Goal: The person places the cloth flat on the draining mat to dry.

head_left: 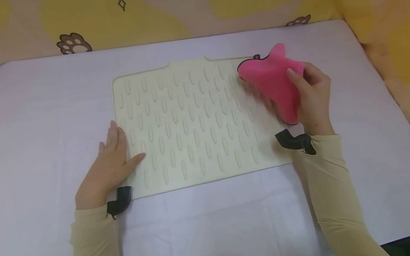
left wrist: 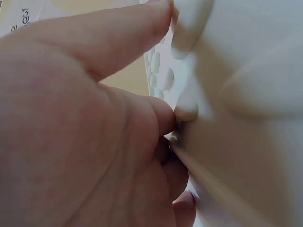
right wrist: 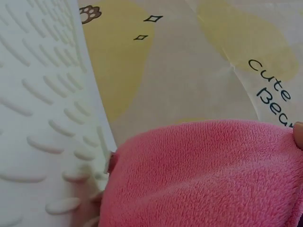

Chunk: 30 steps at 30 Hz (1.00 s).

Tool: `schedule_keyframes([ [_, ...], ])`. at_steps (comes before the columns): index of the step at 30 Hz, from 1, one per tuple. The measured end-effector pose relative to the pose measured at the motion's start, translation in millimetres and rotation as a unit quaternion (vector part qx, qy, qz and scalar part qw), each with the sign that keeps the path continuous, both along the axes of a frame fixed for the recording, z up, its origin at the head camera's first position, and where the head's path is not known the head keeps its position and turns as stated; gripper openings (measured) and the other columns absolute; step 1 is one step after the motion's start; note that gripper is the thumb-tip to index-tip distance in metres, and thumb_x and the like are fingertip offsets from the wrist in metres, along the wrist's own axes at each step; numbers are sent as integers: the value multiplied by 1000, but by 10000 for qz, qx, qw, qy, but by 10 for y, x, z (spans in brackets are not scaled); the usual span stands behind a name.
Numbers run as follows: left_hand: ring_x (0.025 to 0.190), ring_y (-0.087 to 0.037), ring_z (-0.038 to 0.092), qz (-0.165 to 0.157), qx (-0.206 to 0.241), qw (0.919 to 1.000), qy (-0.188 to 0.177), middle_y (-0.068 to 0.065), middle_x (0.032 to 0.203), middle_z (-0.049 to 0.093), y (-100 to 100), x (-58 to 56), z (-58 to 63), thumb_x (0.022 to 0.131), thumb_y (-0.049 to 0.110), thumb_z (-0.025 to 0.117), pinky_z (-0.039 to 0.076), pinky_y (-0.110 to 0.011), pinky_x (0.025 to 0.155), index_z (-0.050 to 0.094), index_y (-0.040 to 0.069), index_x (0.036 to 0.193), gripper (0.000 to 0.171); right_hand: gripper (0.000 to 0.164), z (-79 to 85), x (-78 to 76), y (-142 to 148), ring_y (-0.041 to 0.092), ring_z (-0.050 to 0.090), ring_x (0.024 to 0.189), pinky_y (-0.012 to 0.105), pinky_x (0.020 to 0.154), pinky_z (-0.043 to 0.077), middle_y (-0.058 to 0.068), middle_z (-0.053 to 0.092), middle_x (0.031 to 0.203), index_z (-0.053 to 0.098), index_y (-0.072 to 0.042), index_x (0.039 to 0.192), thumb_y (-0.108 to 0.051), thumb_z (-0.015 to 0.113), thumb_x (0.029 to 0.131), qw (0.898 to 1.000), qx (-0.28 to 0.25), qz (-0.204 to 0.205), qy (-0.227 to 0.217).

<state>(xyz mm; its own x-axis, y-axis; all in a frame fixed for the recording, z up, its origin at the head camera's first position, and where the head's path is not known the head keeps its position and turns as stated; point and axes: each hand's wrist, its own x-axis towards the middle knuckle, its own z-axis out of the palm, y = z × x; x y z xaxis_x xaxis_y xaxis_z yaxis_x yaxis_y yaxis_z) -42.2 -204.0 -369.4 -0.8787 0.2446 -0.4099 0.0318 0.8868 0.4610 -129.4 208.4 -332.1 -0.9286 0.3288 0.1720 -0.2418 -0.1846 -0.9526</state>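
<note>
Cloth [head_left: 269,78], pink with a dark edge, is pinched in the grip of your right hand [head_left: 314,97] in the head view, over the right side of the pale ridged mat [head_left: 188,123] on the worktop [head_left: 210,223]. Your left hand [head_left: 110,167] rests at the mat's left edge, grip loose, fingers straight. From your left wrist, thumb and fingers meet the mat. From your right wrist, plush fabric spreads beside the ridges.

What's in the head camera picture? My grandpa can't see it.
A right hand holds a pink cloth at the right side of a pale, ridged mat on a white table; the left hand touches the mat's left edge.
</note>
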Motion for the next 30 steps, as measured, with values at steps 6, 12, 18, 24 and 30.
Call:
schedule_keyframes([
  [6, 137, -32, -22, 10, -17, 10000, 28, -18, 146, -32, 4, -1, -6, 99, 44, 42, -4, -57, 109, -14, -12, 141, 89, 4, 86, 12, -128, 21, 52, 76, 27, 65, 47, 10, 59, 81, 71, 1, 83, 3, 68, 82, 9992, -325, 205, 78],
  [12, 137, -32, -22, 18, -3, 10000, -12, -17, 146, -34, 4, 6, -9, 99, 44, 42, -5, -56, 109, -15, -11, 141, 90, 7, 155, 17, -267, 21, 52, 76, 27, 64, 46, 9, 59, 80, 71, -1, 81, 4, 66, 82, 9985, -350, 403, 112],
  [18, 138, -32, -22, 14, 6, 10000, 9, -18, 146, -33, -1, 10, -18, 98, 44, 42, -4, -57, 109, -15, -11, 141, 90, 4, 214, 33, -403, 21, 53, 75, 28, 63, 47, 9, 59, 81, 69, 1, 83, 2, 66, 83, 9965, -456, 696, 47],
  [24, 138, -31, -22, 40, 16, 10000, 29, -17, 146, -33, 2, 6, -23, 98, 45, 42, -4, -56, 110, -15, -11, 141, 90, 8, 224, 58, -549, 21, 56, 77, 29, 66, 49, 8, 63, 86, 71, -4, 85, 1, 65, 84, 9940, -288, 1050, -116],
  [30, 138, -31, -22, 61, 19, 10000, 33, -17, 146, -33, 2, 3, -25, 98, 45, 42, -4, -56, 110, -14, -11, 141, 90, 11, 226, 72, -676, 24, 57, 89, 31, 74, 50, 11, 64, 98, 72, -4, 91, 1, 64, 84, 9896, -171, 1423, -83],
])
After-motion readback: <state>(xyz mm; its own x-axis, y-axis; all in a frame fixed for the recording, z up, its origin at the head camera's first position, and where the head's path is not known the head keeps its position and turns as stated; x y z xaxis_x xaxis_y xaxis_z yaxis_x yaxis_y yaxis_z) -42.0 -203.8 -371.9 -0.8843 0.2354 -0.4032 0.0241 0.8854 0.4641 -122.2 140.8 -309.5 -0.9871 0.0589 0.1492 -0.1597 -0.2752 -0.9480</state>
